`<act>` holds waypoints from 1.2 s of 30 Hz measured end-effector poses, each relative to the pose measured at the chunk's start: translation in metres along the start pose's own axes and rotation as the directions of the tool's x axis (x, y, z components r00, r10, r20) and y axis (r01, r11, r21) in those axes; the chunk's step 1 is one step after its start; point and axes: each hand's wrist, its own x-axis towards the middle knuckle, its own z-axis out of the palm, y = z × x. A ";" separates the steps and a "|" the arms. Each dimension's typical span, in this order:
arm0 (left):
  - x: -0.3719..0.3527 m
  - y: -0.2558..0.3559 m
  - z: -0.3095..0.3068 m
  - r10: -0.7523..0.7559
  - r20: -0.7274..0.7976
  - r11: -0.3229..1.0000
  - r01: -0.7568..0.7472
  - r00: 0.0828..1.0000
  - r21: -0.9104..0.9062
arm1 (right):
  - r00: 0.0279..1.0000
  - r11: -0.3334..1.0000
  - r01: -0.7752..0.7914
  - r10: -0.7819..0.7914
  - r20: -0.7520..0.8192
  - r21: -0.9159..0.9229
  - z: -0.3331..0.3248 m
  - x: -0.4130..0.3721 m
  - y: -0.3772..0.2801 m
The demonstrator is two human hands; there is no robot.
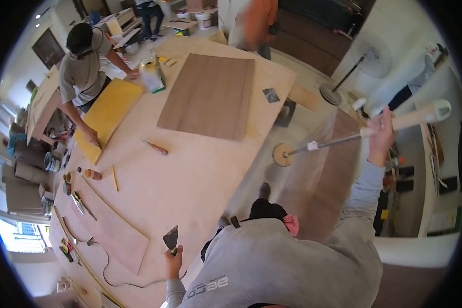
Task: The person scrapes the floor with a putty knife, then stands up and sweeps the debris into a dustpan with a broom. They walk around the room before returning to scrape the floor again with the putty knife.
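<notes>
My left hand [174, 265], low in the view beside the table's near edge, is closed around the handle of a putty knife [171, 237]. Its flat blade points away from me over the table. Raised at the right, my right hand [382, 136] grips a long pole [339, 140] near its thick pale handle. The pole slants down to a round tan disc [282, 154] at its other end. On the large wooden table [190, 179] lie a brown wood panel [208, 97], a wooden-handled tool [155, 147] and a yellow pencil [115, 177].
Across the table a person [90, 72] has a hand on a yellow sheet [110, 115], beside a metal can [152, 77]. Pliers [82, 205], a small bottle [93, 174] and a cable [108, 264] lie at left. A standing fan [369, 55] and a long wooden box [318, 169] are at right.
</notes>
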 end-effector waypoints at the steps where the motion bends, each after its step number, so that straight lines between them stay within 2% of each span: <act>1: 0.003 0.003 0.005 0.011 0.007 1.000 -0.011 1.000 0.005 | 1.000 1.000 0.019 -0.018 -0.004 0.009 -0.003 0.010 0.003; 3: 0.011 0.023 0.020 0.027 -0.008 1.000 -0.027 1.000 0.006 | 0.999 0.998 0.038 -0.038 -0.004 0.041 -0.014 0.034 0.017; 5: 0.010 0.057 0.035 -0.064 -0.041 0.996 0.061 0.997 -0.073 | 0.999 0.999 0.036 -0.035 -0.023 0.023 -0.028 0.063 0.036; 6: 0.014 0.073 0.048 -0.058 -0.058 0.995 0.054 0.997 -0.080 | 1.000 0.998 0.017 -0.017 0.010 0.058 -0.039 0.080 0.048; 8: 0.020 0.102 0.073 -0.105 -0.064 0.974 0.090 0.992 -0.207 | 1.000 0.998 0.000 -0.001 0.011 0.069 -0.054 0.117 0.079; 9: 0.023 0.116 0.090 -0.098 -0.051 0.978 0.087 0.994 -0.191 | 1.000 0.998 -0.018 0.018 0.000 0.059 -0.070 0.133 0.088; 10: 0.026 0.129 0.106 -0.095 -0.050 0.975 0.083 0.994 -0.206 | 0.990 0.999 -0.027 0.024 -0.140 -0.018 -0.065 0.146 0.094; 12: 0.026 0.154 0.135 -0.118 -0.006 0.970 0.114 0.993 -0.216 | 0.981 0.996 -0.086 0.084 -0.175 -0.003 -0.071 0.177 0.107; 15: 0.013 0.189 0.173 -0.097 0.101 0.987 0.109 0.990 -0.117 | 0.994 0.994 -0.107 0.107 -0.014 0.024 -0.092 0.226 0.126; 18: 0.000 0.229 0.195 -0.069 0.123 0.998 0.068 0.990 0.011 | 0.991 0.991 -0.131 0.131 -0.018 0.007 -0.091 0.257 0.131; 23: 0.002 0.278 0.213 -0.066 0.139 0.994 0.053 0.988 0.094 | 0.994 0.994 -0.099 0.096 -0.052 -0.041 -0.089 0.295 0.155; 25: 0.016 0.296 0.219 -0.082 0.142 0.988 0.062 0.986 0.141 | 0.995 0.995 -0.096 0.095 -0.039 -0.038 -0.088 0.308 0.167; 28: 0.059 0.289 0.224 -0.134 0.187 0.990 0.122 0.973 0.073 | 0.997 0.996 -0.081 0.080 -0.020 -0.038 -0.091 0.321 0.179; 30: 0.097 0.298 0.241 -0.092 0.143 0.996 0.092 0.985 0.008 | 0.999 0.998 -0.052 0.052 -0.013 -0.036 -0.094 0.335 0.183; 33: 0.142 0.341 0.268 -0.005 0.169 0.999 0.012 0.986 -0.037 | 0.999 0.999 -0.008 0.006 -0.034 -0.051 -0.098 0.360 0.192; 35: 0.165 0.370 0.286 -0.030 0.206 0.998 0.040 0.978 -0.046 | 0.997 0.996 0.020 -0.027 -0.075 -0.089 -0.102 0.372 0.201; 36: 0.175 0.381 0.292 0.034 0.247 0.999 -0.035 0.968 0.000 | 0.997 0.995 0.017 -0.025 -0.078 -0.101 -0.107 0.379 0.208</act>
